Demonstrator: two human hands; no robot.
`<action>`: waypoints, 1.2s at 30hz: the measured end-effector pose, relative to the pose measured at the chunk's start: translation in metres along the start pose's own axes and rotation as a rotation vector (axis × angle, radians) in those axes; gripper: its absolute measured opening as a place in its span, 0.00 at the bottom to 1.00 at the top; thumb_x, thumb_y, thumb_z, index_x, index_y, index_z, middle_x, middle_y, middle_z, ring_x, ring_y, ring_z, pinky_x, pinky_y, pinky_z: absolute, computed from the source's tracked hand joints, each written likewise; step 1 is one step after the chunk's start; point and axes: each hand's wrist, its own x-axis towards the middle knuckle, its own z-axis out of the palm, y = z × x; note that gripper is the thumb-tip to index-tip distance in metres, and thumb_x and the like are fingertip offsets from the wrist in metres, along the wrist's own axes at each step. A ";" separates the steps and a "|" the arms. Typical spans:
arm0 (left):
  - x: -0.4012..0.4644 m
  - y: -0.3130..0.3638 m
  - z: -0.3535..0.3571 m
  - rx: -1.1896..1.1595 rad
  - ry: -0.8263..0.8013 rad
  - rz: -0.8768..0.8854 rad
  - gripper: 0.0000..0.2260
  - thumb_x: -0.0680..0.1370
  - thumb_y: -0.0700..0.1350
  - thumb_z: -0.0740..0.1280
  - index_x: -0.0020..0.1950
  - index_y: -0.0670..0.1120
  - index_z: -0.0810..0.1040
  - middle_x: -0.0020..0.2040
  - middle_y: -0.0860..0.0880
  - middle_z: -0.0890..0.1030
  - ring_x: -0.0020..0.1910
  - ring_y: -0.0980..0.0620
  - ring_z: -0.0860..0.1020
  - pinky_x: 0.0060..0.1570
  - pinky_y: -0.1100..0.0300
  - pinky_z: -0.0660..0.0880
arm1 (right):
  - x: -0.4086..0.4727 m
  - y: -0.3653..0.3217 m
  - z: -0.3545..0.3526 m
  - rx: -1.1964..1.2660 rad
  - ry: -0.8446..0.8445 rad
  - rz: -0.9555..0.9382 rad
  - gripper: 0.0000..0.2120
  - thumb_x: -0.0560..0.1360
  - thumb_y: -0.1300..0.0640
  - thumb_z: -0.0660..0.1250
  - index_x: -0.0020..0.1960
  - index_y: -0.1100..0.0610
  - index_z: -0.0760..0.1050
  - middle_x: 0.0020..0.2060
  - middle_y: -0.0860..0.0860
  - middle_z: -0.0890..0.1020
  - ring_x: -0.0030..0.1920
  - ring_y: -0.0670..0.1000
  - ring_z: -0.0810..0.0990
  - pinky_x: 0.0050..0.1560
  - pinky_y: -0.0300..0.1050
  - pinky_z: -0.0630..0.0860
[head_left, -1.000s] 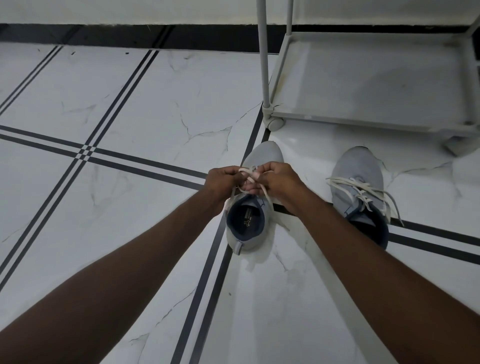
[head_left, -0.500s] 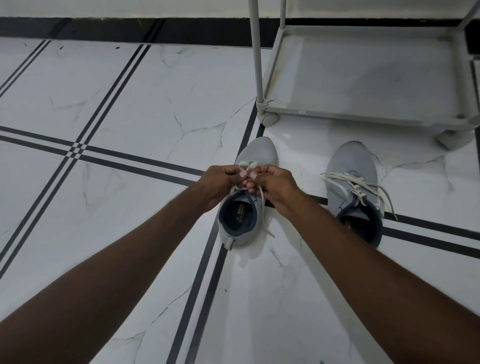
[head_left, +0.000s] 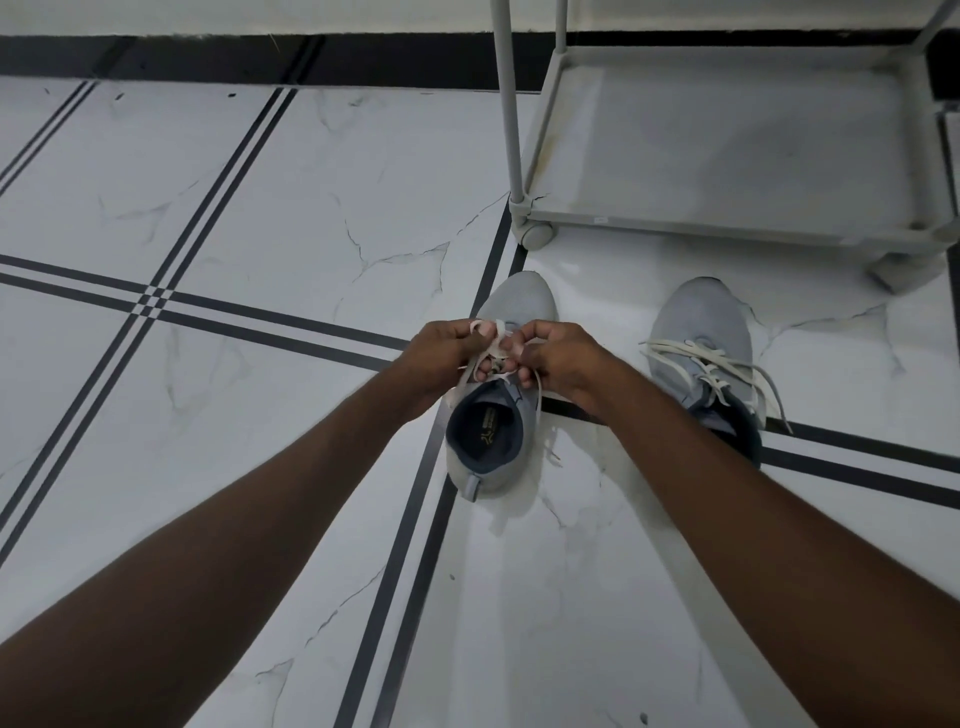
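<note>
My left hand (head_left: 447, 353) and right hand (head_left: 558, 356), fingers pinching the laces (head_left: 494, 339) above the grey shoe (head_left: 522, 299), have parted slightly since a moment ago; the bow is probably tightening. The second shoe (head_left: 698, 332) lies at 3 o'clock.

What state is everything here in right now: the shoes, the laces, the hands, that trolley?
Left hand: pinching the lace.
Right hand: pinching the lace.
Lace: looped between both hands, knot unfinished.
Shoe under the hands: upright on the floor, no foot inside.
Other shoe: upright, no foot inside, laces loose and splayed.
Trolley: standing on its wheels behind the shoes.
</note>
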 end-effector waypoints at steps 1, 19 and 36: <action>-0.001 0.001 0.001 0.040 -0.025 0.008 0.11 0.83 0.45 0.62 0.51 0.41 0.82 0.38 0.43 0.79 0.32 0.53 0.75 0.37 0.62 0.76 | 0.000 -0.002 -0.003 -0.021 -0.014 0.005 0.06 0.78 0.69 0.63 0.44 0.61 0.74 0.32 0.56 0.79 0.25 0.47 0.73 0.28 0.39 0.74; 0.008 0.004 0.025 1.382 0.153 0.600 0.20 0.73 0.52 0.56 0.44 0.45 0.87 0.38 0.42 0.82 0.35 0.42 0.80 0.32 0.55 0.69 | 0.009 -0.012 -0.025 -0.172 -0.030 0.096 0.11 0.77 0.72 0.57 0.50 0.66 0.78 0.35 0.61 0.80 0.23 0.46 0.63 0.28 0.41 0.62; 0.007 -0.012 0.020 1.335 0.274 0.671 0.06 0.74 0.43 0.69 0.41 0.44 0.85 0.39 0.44 0.82 0.37 0.43 0.77 0.38 0.56 0.69 | 0.016 -0.002 -0.029 -0.108 -0.064 0.138 0.07 0.77 0.68 0.62 0.48 0.65 0.80 0.33 0.56 0.81 0.22 0.44 0.67 0.26 0.37 0.63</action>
